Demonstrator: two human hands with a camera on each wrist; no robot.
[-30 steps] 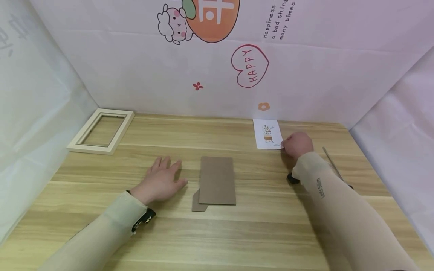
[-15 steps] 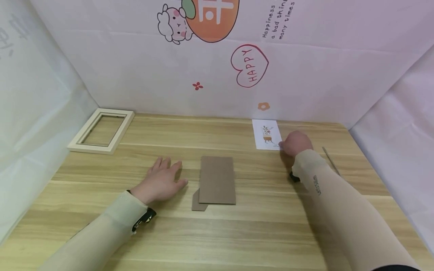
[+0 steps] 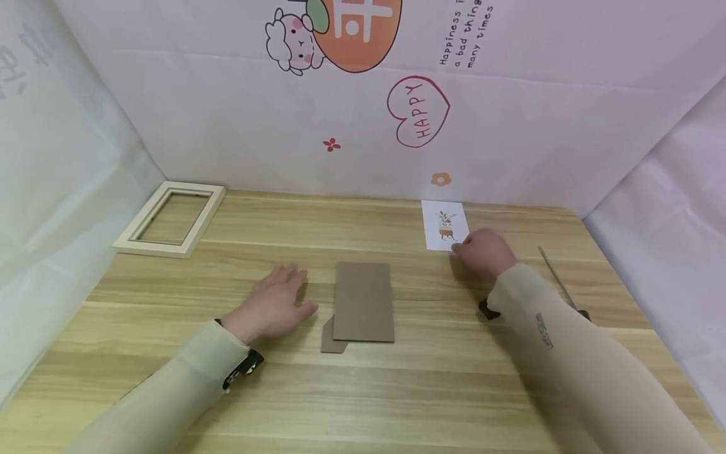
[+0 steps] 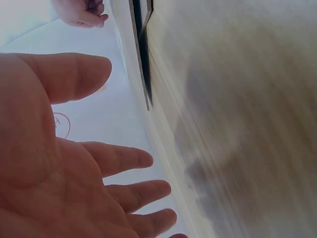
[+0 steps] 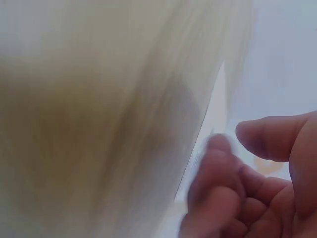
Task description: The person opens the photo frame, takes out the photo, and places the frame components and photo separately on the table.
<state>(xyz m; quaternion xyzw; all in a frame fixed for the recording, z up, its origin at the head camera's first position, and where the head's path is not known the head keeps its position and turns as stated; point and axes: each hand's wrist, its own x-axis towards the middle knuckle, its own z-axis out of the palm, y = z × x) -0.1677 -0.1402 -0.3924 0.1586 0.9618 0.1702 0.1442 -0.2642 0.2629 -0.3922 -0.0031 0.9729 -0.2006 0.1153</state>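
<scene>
My right hand [image 3: 486,252] is at the near right corner of a small white card [image 3: 433,233] printed with a potted plant. In the right wrist view its index fingertip [image 5: 219,144] overlaps the card, while the thumb [image 5: 267,135] stands apart and the other fingers curl loosely. The card lies flat by the back wall. My left hand [image 3: 272,304], fingers spread and palm down over the table, holds nothing. Just right of it lies a brown backing board [image 3: 363,302], with a cut-cornered brown flap [image 3: 333,337] showing from under its left edge.
A cream picture frame [image 3: 184,250] lies at the back left of the wooden table [image 3: 363,403]. A thin screwdriver-like tool [image 3: 558,277] lies to the right of my right hand, partly behind the sleeve. White printed cloth [image 3: 255,139] walls in the back and sides.
The card has shifted slightly left. My right hand has moved left and a little nearer, from the card's right edge to its near corner. My left hand has barely moved.
</scene>
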